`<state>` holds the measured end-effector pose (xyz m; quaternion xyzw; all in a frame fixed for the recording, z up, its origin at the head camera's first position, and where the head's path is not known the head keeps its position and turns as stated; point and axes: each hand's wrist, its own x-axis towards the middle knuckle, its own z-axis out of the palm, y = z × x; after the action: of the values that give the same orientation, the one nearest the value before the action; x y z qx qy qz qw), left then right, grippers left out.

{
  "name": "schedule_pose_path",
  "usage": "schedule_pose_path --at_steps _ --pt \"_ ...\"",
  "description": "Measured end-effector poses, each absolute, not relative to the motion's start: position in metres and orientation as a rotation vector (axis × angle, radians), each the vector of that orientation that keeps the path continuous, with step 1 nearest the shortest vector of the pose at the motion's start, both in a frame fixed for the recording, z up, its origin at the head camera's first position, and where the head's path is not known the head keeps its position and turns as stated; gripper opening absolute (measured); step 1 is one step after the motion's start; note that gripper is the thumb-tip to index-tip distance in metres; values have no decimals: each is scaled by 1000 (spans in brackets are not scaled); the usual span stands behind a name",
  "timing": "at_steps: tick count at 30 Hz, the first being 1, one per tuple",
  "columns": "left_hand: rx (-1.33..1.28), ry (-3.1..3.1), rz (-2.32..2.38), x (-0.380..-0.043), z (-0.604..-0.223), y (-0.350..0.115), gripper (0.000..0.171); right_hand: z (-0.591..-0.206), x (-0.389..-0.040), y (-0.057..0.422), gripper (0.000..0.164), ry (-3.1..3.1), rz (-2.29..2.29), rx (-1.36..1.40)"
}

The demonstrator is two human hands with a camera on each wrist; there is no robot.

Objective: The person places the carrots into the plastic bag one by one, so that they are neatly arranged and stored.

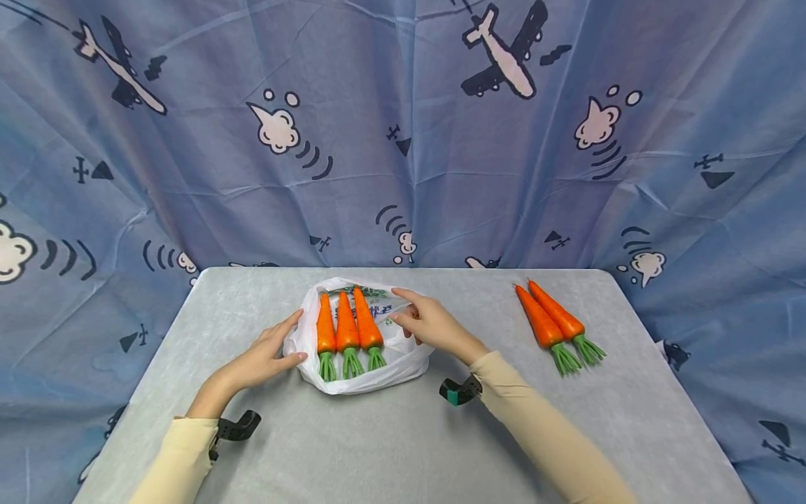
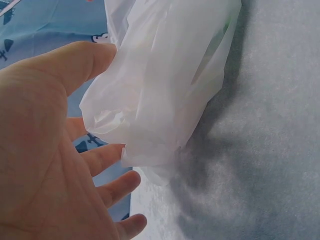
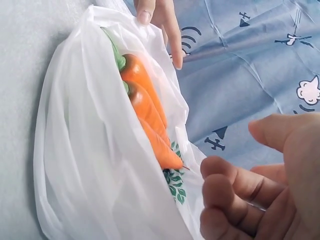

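A white plastic bag (image 1: 397, 367) lies opened out on the table with three orange carrots (image 1: 347, 329) side by side in it, their green tops towards me. My left hand (image 1: 264, 357) is at the bag's left edge, fingers spread; in the left wrist view its thumb (image 2: 92, 60) meets the plastic without pinching it. At the bag's right edge is my right hand (image 1: 437, 325), index finger extended and the other fingers loosely bent. The right wrist view shows a gap between its thumb (image 3: 272, 131) and fingers, with nothing held there.
Two more carrots (image 1: 554, 322) with green tops lie together on the right of the grey table (image 1: 352, 448). A blue curtain (image 1: 378, 140) printed with planes hangs behind the table's far edge. Each wrist wears a black band (image 1: 238, 426).
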<state>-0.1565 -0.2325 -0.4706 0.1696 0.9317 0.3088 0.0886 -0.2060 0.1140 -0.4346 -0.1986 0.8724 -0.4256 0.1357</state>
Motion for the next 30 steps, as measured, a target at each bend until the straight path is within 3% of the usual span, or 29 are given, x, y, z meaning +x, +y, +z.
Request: schedule_pose_path --at_steps 30 --pt "502 2763 920 -158 -471 -234 83 -429 -202 221 65 2714 -1177 -423"
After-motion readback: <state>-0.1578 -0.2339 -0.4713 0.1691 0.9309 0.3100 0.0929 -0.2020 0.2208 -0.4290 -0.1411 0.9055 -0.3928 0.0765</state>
